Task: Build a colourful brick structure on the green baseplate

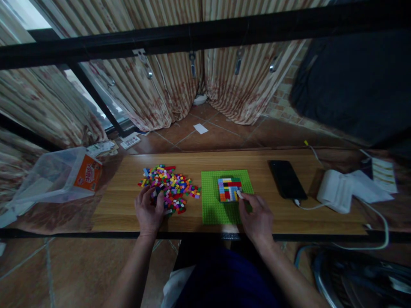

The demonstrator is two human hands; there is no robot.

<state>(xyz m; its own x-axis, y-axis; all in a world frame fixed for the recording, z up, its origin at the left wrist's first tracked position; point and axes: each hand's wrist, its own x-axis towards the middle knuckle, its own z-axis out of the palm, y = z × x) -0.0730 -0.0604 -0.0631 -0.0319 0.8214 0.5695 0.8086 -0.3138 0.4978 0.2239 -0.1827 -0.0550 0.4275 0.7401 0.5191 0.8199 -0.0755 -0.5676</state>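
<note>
A low block of multicoloured toy bricks (229,185) sits on the green baseplate (210,211). My right hand (257,216) is at the block's near right corner, with a small white brick (239,194) pinched between thumb and fingertips. Whether that brick touches the block I cannot tell. To the left lies a heap of loose, mixed-colour bricks (175,186). My left hand (149,211) rests at the heap's near left edge, thumb and fingers apart around some dark bricks; no firm grip shows.
A black phone (288,179) with a plugged-in cable lies right of the baseplate, beside a white power bank-like device (335,191). A clear plastic bin (61,175) with an orange label stands left of the wooden board (112,205). Curtains (180,85) hang behind a dark bar.
</note>
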